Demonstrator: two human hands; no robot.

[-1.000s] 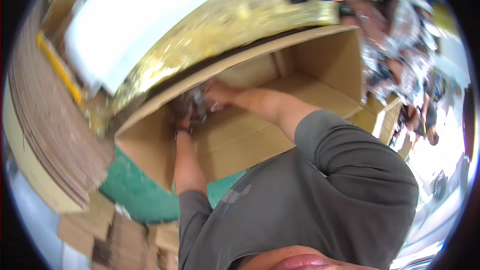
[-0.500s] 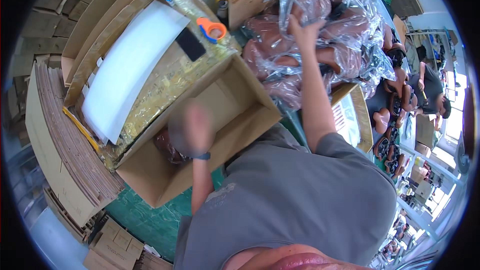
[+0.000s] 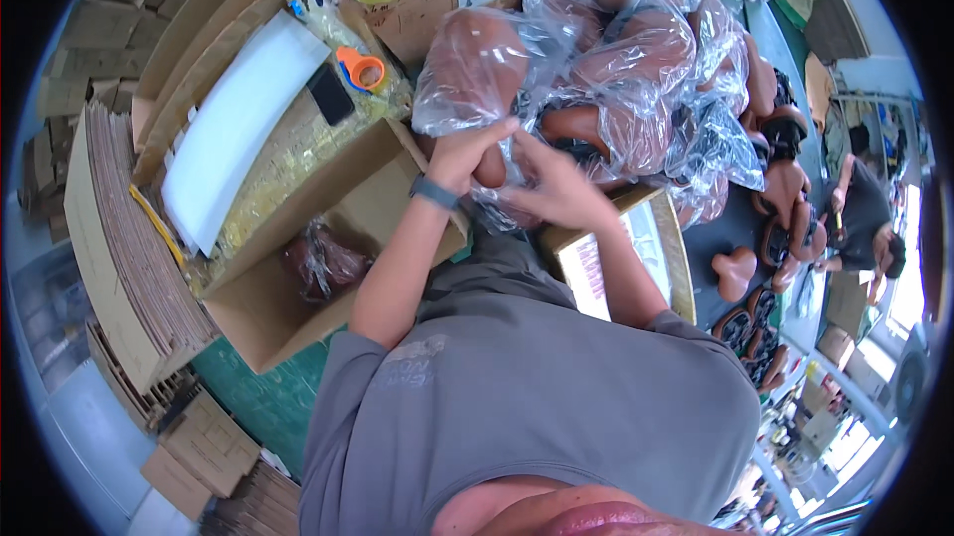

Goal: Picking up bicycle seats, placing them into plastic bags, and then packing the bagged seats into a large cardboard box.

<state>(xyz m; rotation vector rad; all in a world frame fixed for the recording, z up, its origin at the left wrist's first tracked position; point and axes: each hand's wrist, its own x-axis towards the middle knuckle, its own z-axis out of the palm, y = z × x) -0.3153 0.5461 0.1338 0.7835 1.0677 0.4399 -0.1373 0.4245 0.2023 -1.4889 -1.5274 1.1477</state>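
The left hand point(image 3: 467, 153) and the right hand point(image 3: 556, 188) meet on a brown saddle in a clear bag point(image 3: 492, 163) at the near edge of a big pile of bagged saddles point(image 3: 636, 59). The left hand's fingers curl around the saddle and the bag. The right hand lies half open, with its fingers pinching the plastic just beside the left hand. Which way the held saddle points is hard to tell, since the hands and the crinkly bag cover it. Below and to the left of the left hand an open cardboard box point(image 3: 268, 322) has one wrapped saddle point(image 3: 323, 263) lying in it, with bare room next to it. Just below the right hand sits a flat tan box point(image 3: 636, 258). Up and to the left of the hands, an orange tape roll point(image 3: 360, 69) lies on the surface point(image 3: 417, 9).
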